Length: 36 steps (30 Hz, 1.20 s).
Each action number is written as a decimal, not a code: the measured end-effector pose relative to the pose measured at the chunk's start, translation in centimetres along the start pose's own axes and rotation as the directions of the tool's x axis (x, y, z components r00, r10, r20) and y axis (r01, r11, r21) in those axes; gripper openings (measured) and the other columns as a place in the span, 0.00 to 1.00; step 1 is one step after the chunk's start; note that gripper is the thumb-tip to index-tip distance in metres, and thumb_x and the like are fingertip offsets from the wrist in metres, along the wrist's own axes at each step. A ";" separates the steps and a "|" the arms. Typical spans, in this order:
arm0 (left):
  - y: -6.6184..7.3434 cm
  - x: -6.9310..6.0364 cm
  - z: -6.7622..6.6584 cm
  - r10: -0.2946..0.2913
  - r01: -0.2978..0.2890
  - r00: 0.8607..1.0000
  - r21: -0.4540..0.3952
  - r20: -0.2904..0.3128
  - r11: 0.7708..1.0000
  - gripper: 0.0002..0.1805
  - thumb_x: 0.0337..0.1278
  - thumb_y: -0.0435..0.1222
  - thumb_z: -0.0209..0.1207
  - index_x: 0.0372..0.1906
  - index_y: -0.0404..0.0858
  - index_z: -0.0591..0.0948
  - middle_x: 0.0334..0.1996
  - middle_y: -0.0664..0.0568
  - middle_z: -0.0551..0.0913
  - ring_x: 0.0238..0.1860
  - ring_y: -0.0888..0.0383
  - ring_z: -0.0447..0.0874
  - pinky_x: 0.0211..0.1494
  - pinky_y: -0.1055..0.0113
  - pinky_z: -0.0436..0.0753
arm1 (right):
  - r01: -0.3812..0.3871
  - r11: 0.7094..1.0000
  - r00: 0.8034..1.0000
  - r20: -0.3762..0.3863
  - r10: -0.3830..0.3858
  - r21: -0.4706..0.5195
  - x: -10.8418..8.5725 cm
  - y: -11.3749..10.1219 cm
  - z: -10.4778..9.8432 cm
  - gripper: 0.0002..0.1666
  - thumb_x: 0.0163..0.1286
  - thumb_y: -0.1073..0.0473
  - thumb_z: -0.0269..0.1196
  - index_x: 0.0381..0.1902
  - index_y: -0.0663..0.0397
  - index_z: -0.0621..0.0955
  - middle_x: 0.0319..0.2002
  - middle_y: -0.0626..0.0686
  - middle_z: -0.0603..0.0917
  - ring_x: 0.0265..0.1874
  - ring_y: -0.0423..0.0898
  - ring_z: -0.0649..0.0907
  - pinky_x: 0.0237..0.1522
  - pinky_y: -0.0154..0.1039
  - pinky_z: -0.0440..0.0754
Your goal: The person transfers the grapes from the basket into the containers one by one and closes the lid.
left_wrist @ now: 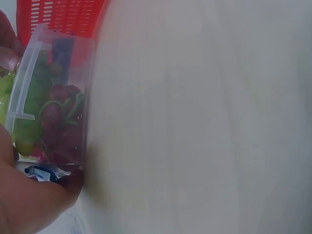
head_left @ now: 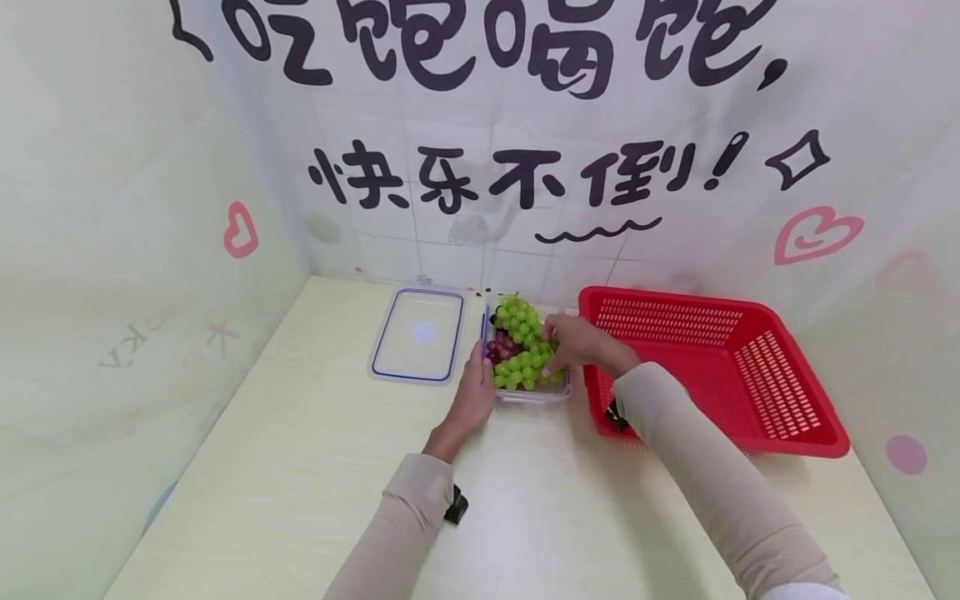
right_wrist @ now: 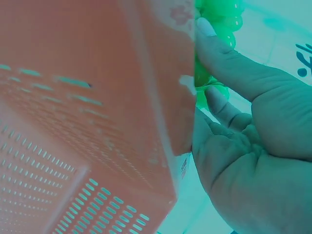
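A clear plastic food container point(head_left: 534, 398) stands near the back wall, filled with green grapes point(head_left: 522, 367) and dark red grapes point(head_left: 502, 345). My left hand point(head_left: 472, 392) grips its left side; in the left wrist view, thumb and fingers hold one end of the container point(left_wrist: 90, 58), with red grapes and a green stem showing through the wall. From the right, my right hand point(head_left: 579, 342) reaches over the container and holds the green bunch. The right wrist view shows thumb and finger on the green grapes point(right_wrist: 219, 14), partly hidden behind the basket wall.
A red perforated basket point(head_left: 697, 367) stands right of the container, under my right forearm. Left of the container a clear lid point(head_left: 418, 335) with a blue seal lies flat on the pale table point(head_left: 300, 467). Walls with printed writing enclose the table at the back and sides.
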<state>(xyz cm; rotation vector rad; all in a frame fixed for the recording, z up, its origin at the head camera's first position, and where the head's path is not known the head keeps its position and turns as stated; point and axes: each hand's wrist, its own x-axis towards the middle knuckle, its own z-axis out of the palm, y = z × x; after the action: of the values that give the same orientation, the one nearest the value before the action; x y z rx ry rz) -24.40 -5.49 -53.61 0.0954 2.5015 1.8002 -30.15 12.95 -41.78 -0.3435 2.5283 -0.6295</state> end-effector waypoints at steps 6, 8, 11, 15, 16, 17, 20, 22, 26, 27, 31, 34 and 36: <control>0.0 -0.1 0.0 -0.011 0.011 1.000 0.006 0.005 1.000 0.30 0.81 0.40 0.30 0.79 0.34 0.41 0.77 0.34 0.49 0.78 0.41 0.47 0.79 0.48 0.52 | -0.027 0.999 1.000 0.008 0.027 -0.025 0.0 -0.1 0.0 0.28 0.55 0.59 0.76 0.49 0.56 0.74 0.48 0.58 0.80 0.39 0.49 0.76 0.31 0.33 0.77; 0.0 -0.1 0.0 -0.011 0.011 1.000 0.006 0.009 1.000 0.31 0.81 0.40 0.29 0.79 0.34 0.41 0.77 0.34 0.49 0.78 0.42 0.47 0.79 0.49 0.52 | -0.024 1.000 1.000 0.010 0.024 -0.018 -0.1 0.0 -0.2 0.28 0.55 0.59 0.77 0.48 0.56 0.74 0.49 0.58 0.80 0.40 0.50 0.76 0.32 0.33 0.77; 0.0 -0.1 -0.1 -0.007 0.007 1.000 -0.011 0.009 1.000 0.31 0.81 0.41 0.30 0.79 0.35 0.41 0.78 0.35 0.48 0.78 0.43 0.45 0.79 0.49 0.50 | -0.011 1.000 1.000 0.011 0.011 0.002 -0.2 0.0 -0.5 0.26 0.55 0.58 0.76 0.47 0.57 0.75 0.51 0.59 0.80 0.41 0.50 0.77 0.35 0.34 0.78; -0.2 -0.1 -0.2 -0.010 0.011 1.000 -0.031 0.008 0.999 0.31 0.81 0.43 0.29 0.80 0.36 0.41 0.79 0.37 0.46 0.79 0.44 0.44 0.79 0.49 0.49 | 0.017 1.000 1.000 0.013 -0.017 0.014 -0.5 0.0 -0.9 0.23 0.57 0.58 0.75 0.47 0.58 0.77 0.52 0.60 0.81 0.45 0.52 0.77 0.43 0.37 0.81; -0.3 -0.1 -0.2 -0.011 0.011 1.000 -0.035 0.009 0.999 0.31 0.81 0.43 0.29 0.80 0.36 0.41 0.79 0.38 0.46 0.79 0.44 0.43 0.79 0.49 0.49 | 0.022 1.000 1.000 0.015 -0.023 0.017 -0.5 0.0 -1.0 0.23 0.57 0.59 0.75 0.47 0.58 0.77 0.52 0.60 0.81 0.46 0.52 0.77 0.46 0.39 0.82; -0.4 -0.1 -0.3 -0.012 0.012 1.000 -0.041 0.009 0.999 0.31 0.81 0.43 0.29 0.80 0.36 0.41 0.79 0.38 0.46 0.79 0.45 0.43 0.79 0.49 0.49 | 0.028 0.999 0.999 0.017 -0.028 0.022 -0.6 0.0 -1.1 0.23 0.58 0.59 0.75 0.47 0.58 0.78 0.52 0.60 0.81 0.47 0.52 0.78 0.49 0.40 0.82; -0.4 -0.1 -0.3 -0.018 0.018 1.000 -0.050 0.007 0.999 0.32 0.81 0.44 0.30 0.80 0.36 0.41 0.79 0.39 0.46 0.79 0.45 0.43 0.79 0.49 0.49 | 0.025 0.998 0.999 0.019 -0.026 0.053 -0.7 0.1 -1.2 0.23 0.58 0.60 0.74 0.49 0.59 0.78 0.54 0.60 0.81 0.51 0.53 0.78 0.55 0.44 0.82; -0.4 -0.1 -0.4 -0.024 0.024 1.000 -0.054 0.005 0.998 0.32 0.81 0.44 0.30 0.80 0.36 0.42 0.79 0.39 0.46 0.79 0.44 0.43 0.79 0.49 0.49 | 0.022 0.997 0.999 0.022 -0.024 0.074 -0.8 0.1 -1.3 0.24 0.59 0.61 0.74 0.51 0.59 0.78 0.55 0.60 0.80 0.53 0.54 0.78 0.58 0.46 0.81; -0.2 -0.1 -0.5 -0.040 0.040 0.999 -0.054 0.000 0.998 0.32 0.81 0.44 0.31 0.80 0.36 0.43 0.78 0.38 0.49 0.74 0.42 0.56 0.79 0.48 0.51 | 0.024 0.990 0.999 0.031 -0.028 0.137 -0.9 0.3 -1.5 0.28 0.60 0.64 0.72 0.57 0.60 0.76 0.59 0.62 0.79 0.58 0.57 0.79 0.59 0.49 0.80; -0.2 -0.1 -0.6 -0.037 0.037 0.999 -0.053 0.000 0.998 0.31 0.81 0.43 0.31 0.80 0.36 0.43 0.77 0.37 0.51 0.71 0.40 0.61 0.78 0.47 0.54 | 0.023 0.987 0.999 0.035 -0.029 0.158 -1.0 0.4 -1.6 0.29 0.61 0.65 0.71 0.59 0.61 0.75 0.60 0.62 0.78 0.59 0.58 0.78 0.59 0.49 0.80; 0.3 -0.3 -0.9 -0.022 0.021 1.000 -0.036 -0.017 0.999 0.31 0.81 0.42 0.32 0.80 0.36 0.44 0.75 0.35 0.56 0.63 0.41 0.67 0.73 0.45 0.63 | 0.036 0.971 0.998 0.039 -0.047 0.236 -1.3 0.6 -1.9 0.36 0.63 0.66 0.69 0.67 0.61 0.69 0.64 0.64 0.75 0.64 0.62 0.75 0.61 0.53 0.79; 0.6 -0.3 -1.1 -0.009 0.009 0.999 -0.001 -0.037 1.000 0.31 0.80 0.42 0.33 0.80 0.37 0.46 0.72 0.33 0.59 0.63 0.41 0.67 0.70 0.44 0.67 | 0.057 0.959 0.997 0.036 -0.070 0.279 -1.7 0.7 -2.2 0.39 0.63 0.67 0.68 0.70 0.59 0.66 0.68 0.64 0.71 0.68 0.64 0.70 0.62 0.55 0.77; 0.7 -0.3 -1.3 -0.002 0.003 0.999 0.019 -0.047 1.000 0.31 0.80 0.42 0.33 0.79 0.36 0.47 0.72 0.32 0.59 0.66 0.38 0.66 0.71 0.43 0.66 | 0.075 0.953 0.995 0.034 -0.089 0.295 -1.9 0.8 -2.3 0.41 0.63 0.68 0.67 0.72 0.58 0.64 0.70 0.64 0.69 0.69 0.65 0.68 0.63 0.57 0.76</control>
<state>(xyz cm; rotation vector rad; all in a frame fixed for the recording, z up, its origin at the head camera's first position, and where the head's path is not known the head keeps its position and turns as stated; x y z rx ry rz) -24.19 -6.52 -52.54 0.0507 2.5495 1.7987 -29.85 15.14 -39.66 -0.3515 2.3404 -1.0033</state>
